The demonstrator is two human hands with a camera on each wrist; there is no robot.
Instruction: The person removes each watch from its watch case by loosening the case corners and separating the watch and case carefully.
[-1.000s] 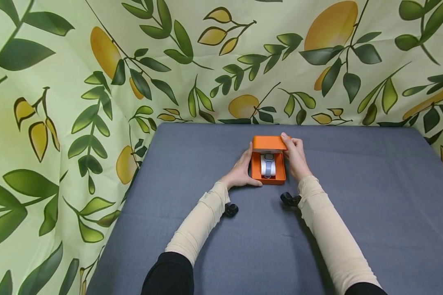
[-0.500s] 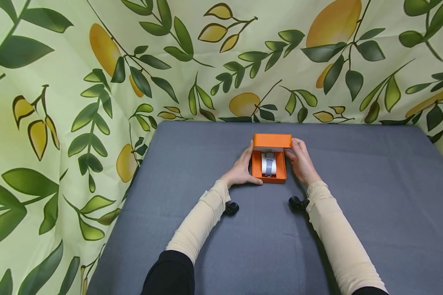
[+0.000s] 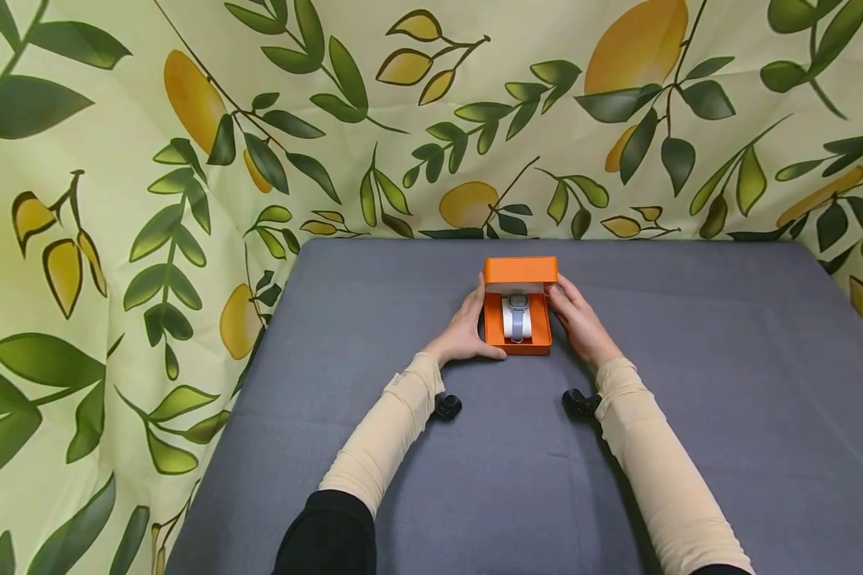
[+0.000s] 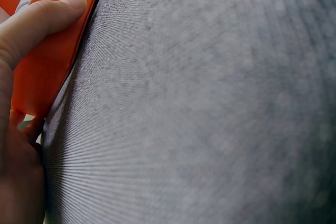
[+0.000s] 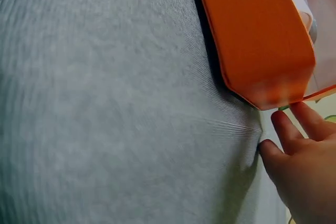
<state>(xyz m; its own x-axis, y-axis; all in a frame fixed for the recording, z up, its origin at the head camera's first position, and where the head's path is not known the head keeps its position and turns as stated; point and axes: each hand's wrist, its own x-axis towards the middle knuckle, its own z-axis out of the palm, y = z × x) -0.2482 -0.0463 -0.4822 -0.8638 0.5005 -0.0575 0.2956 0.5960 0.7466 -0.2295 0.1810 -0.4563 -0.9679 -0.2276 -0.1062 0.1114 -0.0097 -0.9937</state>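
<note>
Right hand (image 3: 581,321) drops from atop the lid (image 3: 521,270) to its right

Orange box (image 3: 519,349) sits far on the table (image 3: 511,479), a watch (image 3: 518,315) inside. Left hand (image 3: 460,334) clamps the box's near-left corner, presumably for steadiness; right fingers (image 5: 287,131) stay loosely apart, contact hard to judge.

One box (image 3: 539,323), one watch (image 3: 518,318), one cushion (image 3: 507,321), one table (image 3: 514,479), two hands (image 3: 463,329) (image 3: 581,323), two cream sleeves (image 3: 381,431) (image 3: 665,455) and two cameras (image 3: 447,407) (image 3: 579,404) are counted.

Legible text: none from where I stand. One small dark marking (image 3: 397,379) is located near the wrist end of the beige left sleeve (image 3: 377,431); its letter-like strokes are too small and faint to read.
</note>
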